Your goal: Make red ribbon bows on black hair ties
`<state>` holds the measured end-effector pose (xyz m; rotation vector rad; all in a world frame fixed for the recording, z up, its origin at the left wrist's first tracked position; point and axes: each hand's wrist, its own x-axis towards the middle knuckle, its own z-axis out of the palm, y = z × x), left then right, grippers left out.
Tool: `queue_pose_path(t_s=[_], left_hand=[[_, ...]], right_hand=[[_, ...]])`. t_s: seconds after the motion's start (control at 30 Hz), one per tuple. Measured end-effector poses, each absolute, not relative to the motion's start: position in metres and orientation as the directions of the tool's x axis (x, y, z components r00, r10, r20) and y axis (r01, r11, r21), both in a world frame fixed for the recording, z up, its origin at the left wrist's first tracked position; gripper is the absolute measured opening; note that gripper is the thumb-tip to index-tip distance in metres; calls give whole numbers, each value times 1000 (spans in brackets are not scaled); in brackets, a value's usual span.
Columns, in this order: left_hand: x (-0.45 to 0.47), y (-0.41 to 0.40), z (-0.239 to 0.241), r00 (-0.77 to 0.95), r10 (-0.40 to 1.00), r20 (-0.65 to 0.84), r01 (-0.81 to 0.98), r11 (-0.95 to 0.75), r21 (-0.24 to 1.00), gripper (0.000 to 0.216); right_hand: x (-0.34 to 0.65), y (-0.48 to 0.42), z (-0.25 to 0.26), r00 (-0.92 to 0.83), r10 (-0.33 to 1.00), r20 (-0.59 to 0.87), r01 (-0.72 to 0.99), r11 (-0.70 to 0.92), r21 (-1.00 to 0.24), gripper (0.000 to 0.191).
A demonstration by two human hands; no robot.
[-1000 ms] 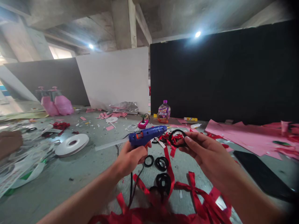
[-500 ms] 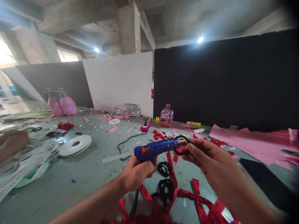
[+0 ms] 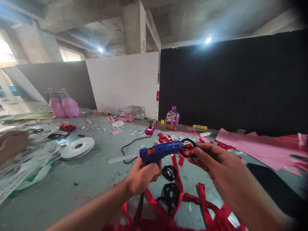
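Observation:
My left hand [image 3: 144,175] is wrapped round the handle of a blue hot glue gun [image 3: 161,152], which points right, a clear glue stick [image 3: 122,158] poking from its back. In my right hand [image 3: 216,160] a black hair tie [image 3: 186,141] is pinched between thumb and fingers. The gun's nozzle is at the loop of this tie; whether they touch I cannot tell. Below the gun lie more black hair ties [image 3: 169,173] on the table. Red ribbon [image 3: 177,183] runs beside them, and red ribbon bows [image 3: 204,205] lie in front of my right hand.
A white ribbon spool [image 3: 83,148] lies left, near another person's hand [image 3: 13,142] and tangled white ribbons. At the back stand a purple-capped bottle [image 3: 172,118] and a pink power socket [image 3: 150,129] with a cord. Pink sheets [image 3: 260,149] and a dark flat object [image 3: 274,186] are at right.
The glue gun and my left hand have shifted very slightly right and up. My right hand still holds the hair tie at the nozzle. The other person's hand has moved a little.

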<state>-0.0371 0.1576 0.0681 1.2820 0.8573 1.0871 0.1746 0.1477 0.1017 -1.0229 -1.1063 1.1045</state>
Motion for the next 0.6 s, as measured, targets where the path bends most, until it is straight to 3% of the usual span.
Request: queue_pose_path(t_s=[0.6], left_hand=[[-35,159,67,271,961,52,-271,25,962,11]], right_hand=[[170,146,104,68,983,171,-209,181,-961,27]])
